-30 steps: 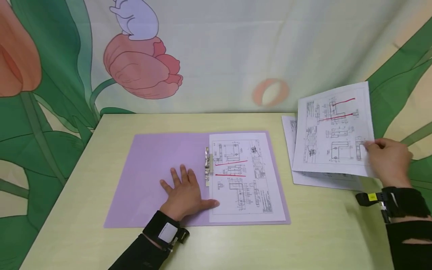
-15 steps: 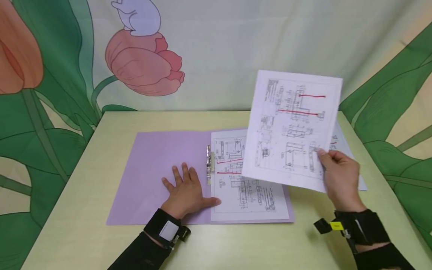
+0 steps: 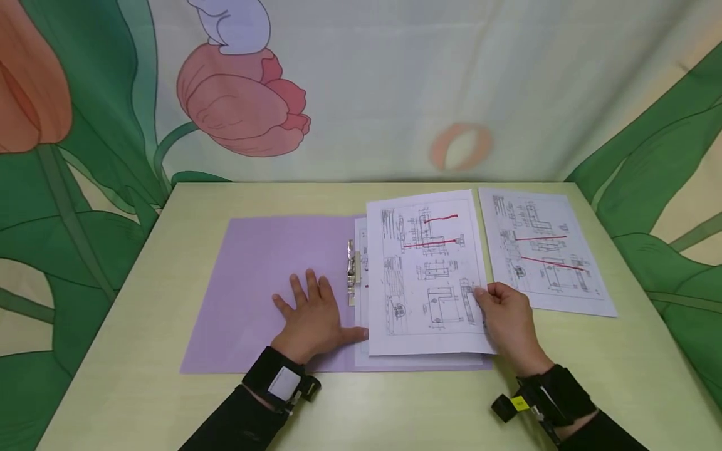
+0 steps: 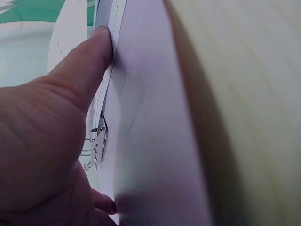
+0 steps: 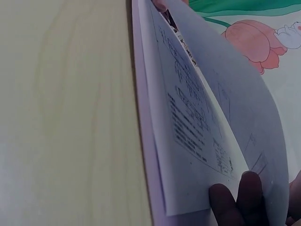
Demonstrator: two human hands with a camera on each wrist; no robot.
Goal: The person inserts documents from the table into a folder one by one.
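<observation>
Pinching one loose drawing sheet by its lower right edge: right hand, right of centre in the head view. Thumb on the printed face, fingers underneath in the right wrist view. Grip closed down to paper thickness.

Left hand holds nothing: palm down just left of centre, fingers spread and straight, resting on the purple folder. Its thumb reaches right, across the left edge of the lower sheet.

Loose sheet sits centre-right in the head view, over the folder's right half, covering most of the lower sheet. Right wrist view shows it bowed, with a gap between the two. Two red strokes on its upper half, line drawings all over.

Metal clip at the folder's middle, just left of the loose sheet. Can't tell if the lower sheet is fastened in it.

Another drawing sheet lies upper right, apart from the folder, also with two red strokes. All on a pale tabletop. Flower-print curtain fills the upper frame behind.
</observation>
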